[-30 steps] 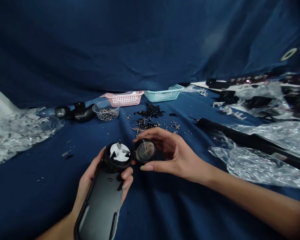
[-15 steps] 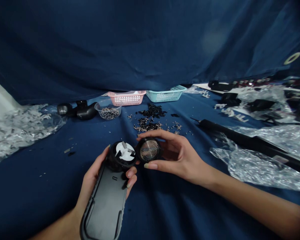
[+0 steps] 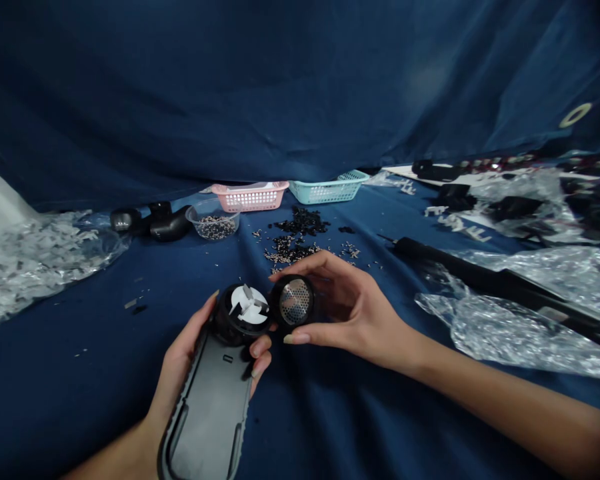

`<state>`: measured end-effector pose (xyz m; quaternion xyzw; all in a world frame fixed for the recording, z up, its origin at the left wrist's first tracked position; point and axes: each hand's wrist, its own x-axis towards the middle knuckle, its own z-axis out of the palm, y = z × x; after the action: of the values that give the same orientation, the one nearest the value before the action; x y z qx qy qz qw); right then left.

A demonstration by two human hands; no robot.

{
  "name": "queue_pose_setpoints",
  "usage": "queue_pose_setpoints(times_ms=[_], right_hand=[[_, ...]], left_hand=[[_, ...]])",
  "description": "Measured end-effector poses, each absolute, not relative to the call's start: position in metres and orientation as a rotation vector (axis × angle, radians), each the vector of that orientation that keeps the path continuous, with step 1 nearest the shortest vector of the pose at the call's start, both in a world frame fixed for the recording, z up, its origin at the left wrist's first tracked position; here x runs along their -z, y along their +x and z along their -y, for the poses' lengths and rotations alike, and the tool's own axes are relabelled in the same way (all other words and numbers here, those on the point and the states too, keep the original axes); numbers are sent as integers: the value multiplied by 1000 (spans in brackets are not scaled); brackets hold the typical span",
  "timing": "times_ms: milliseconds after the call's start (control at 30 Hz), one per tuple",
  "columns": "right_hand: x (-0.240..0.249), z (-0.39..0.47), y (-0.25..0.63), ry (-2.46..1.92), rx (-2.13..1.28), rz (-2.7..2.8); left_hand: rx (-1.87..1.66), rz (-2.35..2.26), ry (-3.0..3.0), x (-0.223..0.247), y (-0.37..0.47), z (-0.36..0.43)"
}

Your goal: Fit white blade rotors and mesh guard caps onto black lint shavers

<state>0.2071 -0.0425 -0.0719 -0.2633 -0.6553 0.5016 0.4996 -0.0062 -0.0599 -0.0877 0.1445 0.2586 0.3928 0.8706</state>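
My left hand (image 3: pixel 183 360) is wrapped round a grey and black device (image 3: pixel 211 407), whose round black head faces up and shows a white disc with metal blades (image 3: pixel 249 304). In my right hand (image 3: pixel 353 307), a round black cap with a perforated metal mesh (image 3: pixel 295 302) is pinched between thumb and fingers. The cap sits right beside the device's head, its mesh turned towards me. Their edges look very close; whether they touch is unclear.
Beyond my hands lie loose screws (image 3: pixel 285 253) and small black parts (image 3: pixel 305 221). Further back are a clear bowl (image 3: pixel 214 223), a pink basket (image 3: pixel 253 197) and a teal basket (image 3: pixel 329 191). A black electric screwdriver (image 3: pixel 445 263) lies right; a bag of grey pieces (image 3: pixel 40 263) lies left.
The cap has tilted slightly in my right hand, showing more of its dark rim and side. The whole view has shifted a little, while both hands keep their hold.
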Motion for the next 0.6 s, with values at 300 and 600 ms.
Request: queue_pose_setpoints(times_ms=[300, 600], right_hand=[[72, 41, 210, -648, -1027, 1706], [68, 40, 215, -625, -735, 1936]], left_hand=[[-810, -628, 314, 80, 0, 62], [-742, -726, 391, 65, 6, 70]])
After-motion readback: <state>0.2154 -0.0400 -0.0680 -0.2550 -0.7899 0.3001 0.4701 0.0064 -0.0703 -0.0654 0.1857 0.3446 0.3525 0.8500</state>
